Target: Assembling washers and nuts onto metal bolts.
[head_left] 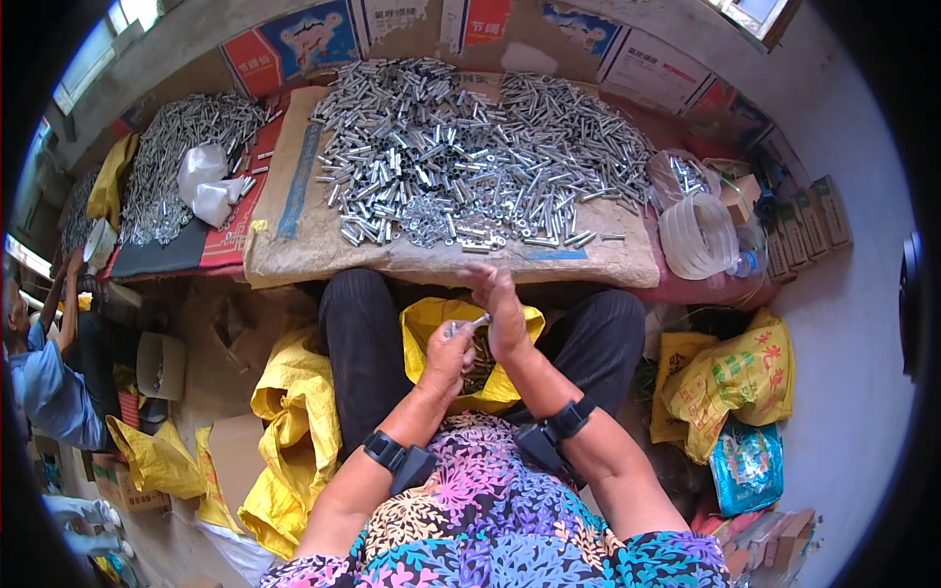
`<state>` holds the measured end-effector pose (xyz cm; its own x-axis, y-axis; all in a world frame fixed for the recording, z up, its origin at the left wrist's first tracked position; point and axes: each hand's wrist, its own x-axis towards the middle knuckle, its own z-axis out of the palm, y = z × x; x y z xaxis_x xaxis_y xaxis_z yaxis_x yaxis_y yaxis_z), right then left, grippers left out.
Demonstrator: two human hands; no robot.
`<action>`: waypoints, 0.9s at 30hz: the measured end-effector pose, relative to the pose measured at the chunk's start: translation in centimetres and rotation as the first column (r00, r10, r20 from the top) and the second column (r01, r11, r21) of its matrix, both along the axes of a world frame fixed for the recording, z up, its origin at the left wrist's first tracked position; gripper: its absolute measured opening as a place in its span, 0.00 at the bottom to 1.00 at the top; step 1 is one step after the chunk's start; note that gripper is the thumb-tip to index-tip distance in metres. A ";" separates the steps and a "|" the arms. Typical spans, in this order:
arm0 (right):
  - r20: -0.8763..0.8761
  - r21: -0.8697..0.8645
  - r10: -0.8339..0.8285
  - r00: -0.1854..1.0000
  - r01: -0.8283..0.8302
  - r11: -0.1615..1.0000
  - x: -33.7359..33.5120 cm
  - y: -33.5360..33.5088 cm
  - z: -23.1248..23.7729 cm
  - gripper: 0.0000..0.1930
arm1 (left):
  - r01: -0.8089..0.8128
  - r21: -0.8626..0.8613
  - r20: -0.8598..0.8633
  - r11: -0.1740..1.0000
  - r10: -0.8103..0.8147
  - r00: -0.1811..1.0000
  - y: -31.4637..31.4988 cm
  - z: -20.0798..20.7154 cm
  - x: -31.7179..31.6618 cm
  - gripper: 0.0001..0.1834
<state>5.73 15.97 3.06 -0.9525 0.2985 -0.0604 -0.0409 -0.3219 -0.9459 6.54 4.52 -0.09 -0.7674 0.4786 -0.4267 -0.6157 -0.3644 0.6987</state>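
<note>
Above my lap, my left hand (448,355) is closed around a thin silvery bolt (478,321), whose end points toward my other palm. My right hand (498,312) is raised beside it, fingers stretched out and a little smeared by motion. Its palm is close to the bolt's tip; whether they touch I cannot tell. Below both hands an open yellow woven bag (420,323) sits between my knees, with brass-coloured metal pieces (479,370) inside. On the bench ahead lies a big heap of silvery metal sleeves (412,127), with washers and nuts (426,220) at its near side.
Clear plastic tubs (698,235) stand at the bench's right end, near small boxes (814,220). Yellow sacks lie left (294,431) and right (730,377) of my legs. Another person (54,372) sits far left by a second heap (186,147) with white plastic bags (206,186).
</note>
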 end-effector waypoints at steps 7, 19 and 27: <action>0.029 0.126 -0.051 0.998 0.047 0.991 0.1 1.8 -1.2 0.22 | 0.085 -0.128 0.020 0.988 -0.083 0.996 -0.7 1.1 -0.5 0.16; 0.101 0.566 0.288 0.952 -0.292 0.771 2.6 1.7 -1.9 0.22 | -0.161 0.262 0.372 0.952 0.054 0.927 -1.8 -2.4 -2.5 0.10; 0.088 0.831 0.300 0.950 -0.236 0.504 3.2 1.9 -1.4 0.37 | -0.112 0.375 0.349 0.920 -0.029 0.937 -0.8 -2.3 -2.0 0.12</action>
<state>8.90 17.87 1.62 -0.9876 -0.0868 0.1308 -0.1568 0.5915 -0.7909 4.52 3.75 -2.42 -0.6306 0.6289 -0.4548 -0.7679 -0.5903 0.2486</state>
